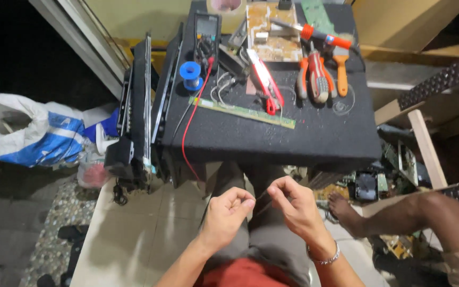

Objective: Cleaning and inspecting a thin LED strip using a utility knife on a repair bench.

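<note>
A thin dark wire [262,194] stretches between both hands at lower centre, pinched by the curled left hand [228,211] and the right hand [295,206]. Above sits a felt-topped black table [272,138] carrying a long green circuit strip [245,112], orange-handled pliers [317,79] and a blue solder spool [190,73].

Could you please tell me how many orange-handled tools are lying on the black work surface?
3: a soldering iron at the far edge, pliers below it, and a brush just right of the pliers. Clutter at the back may hide others.
</note>
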